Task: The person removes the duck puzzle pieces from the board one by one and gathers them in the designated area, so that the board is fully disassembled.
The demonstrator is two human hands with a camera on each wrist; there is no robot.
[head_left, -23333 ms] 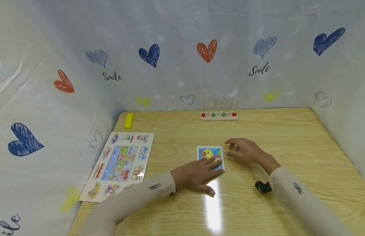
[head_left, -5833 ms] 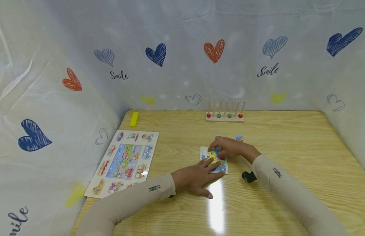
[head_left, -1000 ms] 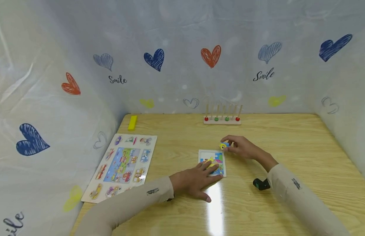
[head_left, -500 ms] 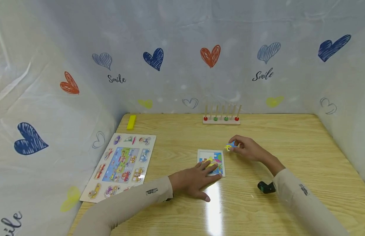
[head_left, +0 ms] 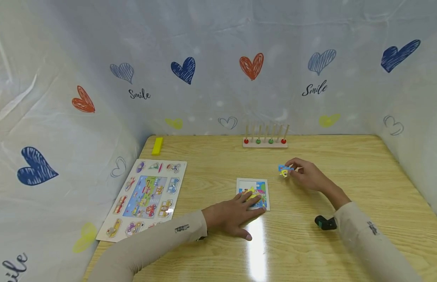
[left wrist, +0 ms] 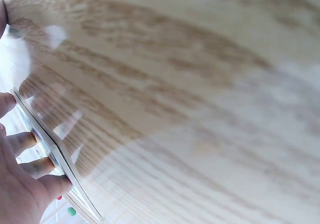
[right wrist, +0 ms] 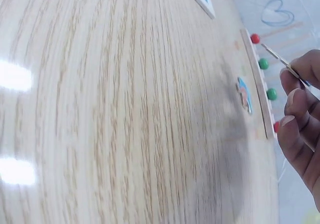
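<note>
A small square jigsaw puzzle [head_left: 262,186] in a white frame lies on the table, with a bare white gap at its upper left. My left hand [head_left: 236,217] rests on it with fingers spread and straight, hiding much of the picture; in the left wrist view its fingertips [left wrist: 55,184] touch the puzzle. To the right of the frame, my right hand [head_left: 306,174] pinches a yellow-and-blue puzzle piece [head_left: 285,172] between thumb and fingers, off the table. In the right wrist view that held piece shows edge-on, and another loose piece [right wrist: 244,94] lies on the table below it.
A larger vehicle picture board [head_left: 144,196] lies at the left, with a yellow block [head_left: 157,146] behind it. At the back stands a pegged wooden rack [head_left: 265,145] with red and green beads. A black device [head_left: 325,223] sits by the right wrist. Printed sheeting [head_left: 211,78] encloses the table.
Over the last second my right hand has carried the piece rightward, away from the puzzle frame. Earlier its fingers were on the puzzle, where the gap now shows. The left hand stays put.
</note>
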